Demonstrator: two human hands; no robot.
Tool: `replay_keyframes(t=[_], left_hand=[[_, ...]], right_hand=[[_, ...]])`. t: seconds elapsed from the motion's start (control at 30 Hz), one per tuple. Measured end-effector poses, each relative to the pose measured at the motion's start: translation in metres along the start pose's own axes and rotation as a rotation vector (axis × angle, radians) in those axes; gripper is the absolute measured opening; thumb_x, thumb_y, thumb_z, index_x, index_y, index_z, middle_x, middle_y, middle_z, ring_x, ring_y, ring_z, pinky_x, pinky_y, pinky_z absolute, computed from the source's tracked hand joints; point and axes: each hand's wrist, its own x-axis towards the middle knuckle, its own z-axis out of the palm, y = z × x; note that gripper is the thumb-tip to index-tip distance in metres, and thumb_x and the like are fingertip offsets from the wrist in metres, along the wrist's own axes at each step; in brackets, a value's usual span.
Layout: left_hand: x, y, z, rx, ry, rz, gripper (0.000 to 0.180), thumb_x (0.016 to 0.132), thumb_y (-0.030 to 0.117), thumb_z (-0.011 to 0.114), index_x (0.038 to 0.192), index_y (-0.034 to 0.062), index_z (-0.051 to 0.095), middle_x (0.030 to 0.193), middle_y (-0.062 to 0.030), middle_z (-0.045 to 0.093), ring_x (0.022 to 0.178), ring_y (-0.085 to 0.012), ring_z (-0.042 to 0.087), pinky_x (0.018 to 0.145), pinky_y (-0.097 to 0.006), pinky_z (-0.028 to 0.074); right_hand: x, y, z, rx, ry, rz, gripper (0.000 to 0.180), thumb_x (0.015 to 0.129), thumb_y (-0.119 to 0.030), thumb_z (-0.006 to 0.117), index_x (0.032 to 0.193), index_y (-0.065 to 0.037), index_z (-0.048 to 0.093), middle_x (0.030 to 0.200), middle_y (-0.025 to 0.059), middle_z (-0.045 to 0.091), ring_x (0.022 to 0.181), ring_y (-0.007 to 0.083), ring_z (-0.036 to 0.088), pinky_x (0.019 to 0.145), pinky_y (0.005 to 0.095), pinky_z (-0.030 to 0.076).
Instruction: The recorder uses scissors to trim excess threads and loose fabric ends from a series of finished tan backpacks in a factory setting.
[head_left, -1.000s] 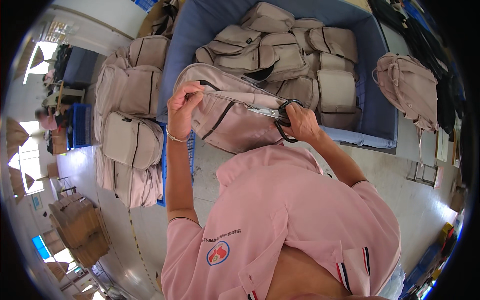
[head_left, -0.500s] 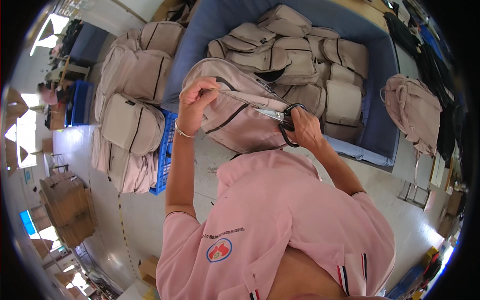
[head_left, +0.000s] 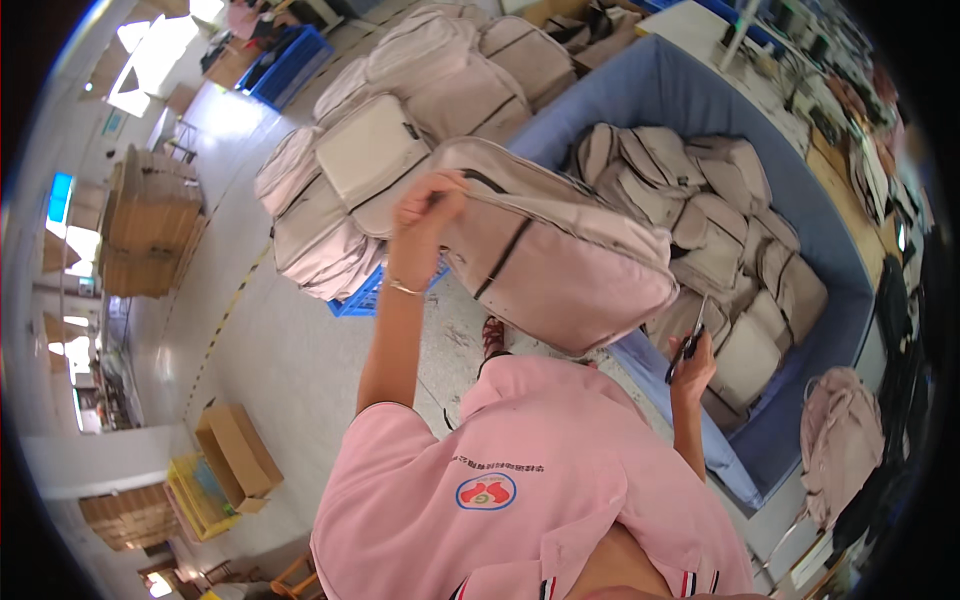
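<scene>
A beige-pink backpack [head_left: 570,270] with dark zip lines hangs in front of me. My left hand [head_left: 430,205] is closed on its upper left end, at the dark strap or handle there. Lower on the right, my right hand [head_left: 692,365] grips black-handled scissors [head_left: 688,345], their blades pointing up and away. The scissors are apart from the backpack, beside the near wall of the blue-lined bin. How far the blades are parted I cannot tell.
A large blue-lined bin [head_left: 850,225] at the right holds several similar backpacks [head_left: 710,215]. More backpacks [head_left: 370,150] are piled over a blue crate [head_left: 360,297] on the left. Another backpack [head_left: 842,435] hangs at the far right. Cardboard boxes [head_left: 238,455] stand on the floor.
My right hand has drawn the scissors away from the backpack, down and to the right. My left hand still holds the backpack, and the view has turned toward the left.
</scene>
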Motion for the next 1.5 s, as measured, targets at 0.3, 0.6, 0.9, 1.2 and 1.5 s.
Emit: replay_keyframes(t=[0.3,0.6,0.9,1.2,1.5], left_hand=[[0.063,0.124,-0.224,0.396,0.185,0.415,0.006,0.088,0.002,0.061,0.093,0.0044,0.062,0.105,-0.0071,0.063,0.110,-0.0206,0.055,0.102,-0.035,0.038],[0.239,0.047,-0.473,0.664,0.151,0.042,0.017,0.089,0.009,0.065,0.105,0.0050,0.065,0.113,-0.0012,0.062,0.098,-0.0080,0.054,0.089,-0.024,0.042],[0.108,-0.227,-0.540,1.571,0.254,-0.592,0.092,0.084,0.067,0.055,0.154,0.0151,0.023,0.161,-0.0166,0.008,0.149,-0.0325,0.006,0.114,-0.063,0.001],[0.106,-0.226,-0.544,1.493,0.299,-0.515,0.083,0.088,0.061,0.053,0.153,0.0150,0.027,0.161,-0.0146,0.009,0.149,-0.0301,0.007,0.116,-0.059,-0.002],[0.106,-0.239,-0.548,1.520,0.340,-0.584,0.072,0.092,0.052,0.052,0.151,0.0175,0.032,0.161,-0.0102,0.014,0.148,-0.0292,0.012,0.117,-0.055,0.000]], right_hand=[[0.000,-0.081,0.089,-0.034,-0.276,-0.122,0.033,0.080,-0.012,0.076,0.076,-0.003,0.044,0.063,0.0171,0.051,0.054,0.0379,0.050,0.049,0.0406,0.039],[0.010,-0.194,0.278,-0.114,-0.380,-0.062,0.024,0.083,-0.016,0.072,0.082,-0.005,0.051,0.069,0.0137,0.060,0.061,0.0363,0.059,0.054,0.0434,0.045],[0.029,-0.303,0.382,-0.073,-0.520,-0.044,0.044,0.080,-0.032,0.079,0.085,-0.005,0.045,0.069,0.0124,0.056,0.061,0.0362,0.059,0.054,0.0429,0.044],[0.096,-0.309,0.515,-0.003,-0.506,0.130,0.042,0.081,-0.026,0.077,0.103,-0.002,0.049,0.083,0.0144,0.059,0.072,0.0326,0.060,0.064,0.0421,0.047],[0.152,-0.328,0.613,0.104,-0.508,-0.040,0.026,0.071,-0.004,0.068,0.088,-0.004,0.049,0.080,0.0159,0.055,0.074,0.0367,0.056,0.065,0.0450,0.044]])
